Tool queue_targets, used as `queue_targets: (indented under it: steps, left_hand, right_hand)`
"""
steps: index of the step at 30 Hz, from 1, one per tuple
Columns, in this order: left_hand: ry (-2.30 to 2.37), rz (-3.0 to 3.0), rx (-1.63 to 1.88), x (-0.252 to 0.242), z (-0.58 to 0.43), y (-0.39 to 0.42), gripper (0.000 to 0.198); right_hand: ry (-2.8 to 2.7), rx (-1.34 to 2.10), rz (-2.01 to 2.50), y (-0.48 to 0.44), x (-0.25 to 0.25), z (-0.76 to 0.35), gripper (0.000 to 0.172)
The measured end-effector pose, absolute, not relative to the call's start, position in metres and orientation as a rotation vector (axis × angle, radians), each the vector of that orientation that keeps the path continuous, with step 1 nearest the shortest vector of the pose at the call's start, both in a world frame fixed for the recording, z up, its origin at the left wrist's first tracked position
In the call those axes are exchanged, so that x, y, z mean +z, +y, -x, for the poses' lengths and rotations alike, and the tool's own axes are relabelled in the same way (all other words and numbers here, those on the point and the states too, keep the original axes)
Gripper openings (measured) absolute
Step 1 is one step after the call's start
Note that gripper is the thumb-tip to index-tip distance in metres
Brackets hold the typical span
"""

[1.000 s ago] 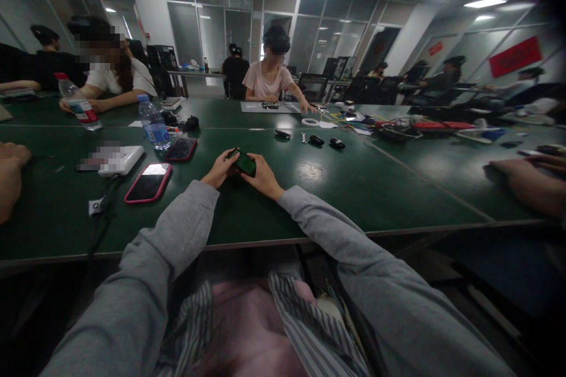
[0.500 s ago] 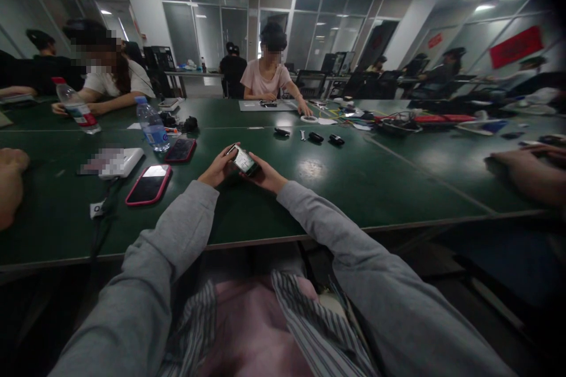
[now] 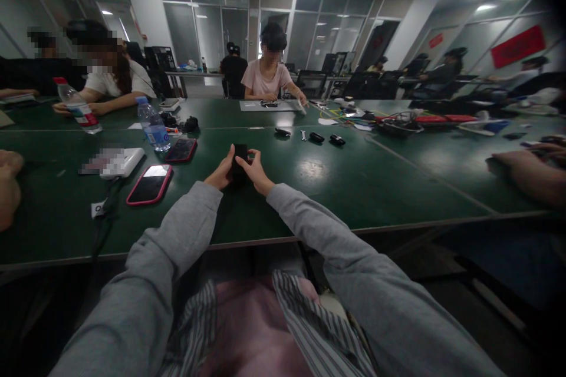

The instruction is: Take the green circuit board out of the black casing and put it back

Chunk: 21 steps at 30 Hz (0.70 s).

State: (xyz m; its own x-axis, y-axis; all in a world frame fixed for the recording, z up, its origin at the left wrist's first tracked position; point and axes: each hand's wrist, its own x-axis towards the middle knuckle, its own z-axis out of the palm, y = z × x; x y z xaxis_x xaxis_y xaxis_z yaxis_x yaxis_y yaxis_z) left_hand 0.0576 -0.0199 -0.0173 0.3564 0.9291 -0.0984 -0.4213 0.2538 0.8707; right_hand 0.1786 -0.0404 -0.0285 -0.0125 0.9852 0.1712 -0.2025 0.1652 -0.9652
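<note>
My left hand and my right hand together grip a small black device just above the green table. The device stands upright now, its dark back toward me. Fingers of both hands wrap its sides. Grey sleeves cover both my arms.
A pink-cased phone, a dark phone, a white box and a water bottle lie to my left. Small black parts sit farther out. Other people sit around the table; a co-worker's hand rests at right, another at left.
The device was lying tilted with its lit screen up; now it is turned upright with its dark side toward me. My hands have drawn closer together around it.
</note>
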Motion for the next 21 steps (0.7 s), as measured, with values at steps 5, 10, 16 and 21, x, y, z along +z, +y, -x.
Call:
queue_targets:
  steps: [5,10,16,21]
  left_hand:
    - [0.755,-0.815,1.065,-0.019,-0.060,-0.019,0.067]
    - [0.791,-0.723,1.097,-0.019,-0.055,-0.013,0.066]
    - [0.726,-0.632,1.103,-0.019,-0.052,-0.010,0.056]
    - [0.760,-0.622,1.130,-0.021,-0.052,-0.009,0.052]
  right_hand:
    - [-1.248,1.132,0.922,-0.040,-0.029,-0.178,0.048]
    - [-1.345,1.084,0.914,-0.031,-0.030,-0.183,0.038]
    - [-1.358,1.008,1.002,-0.021,-0.035,-0.187,0.046]
    - [-1.342,1.072,1.029,-0.024,-0.035,-0.189,0.061]
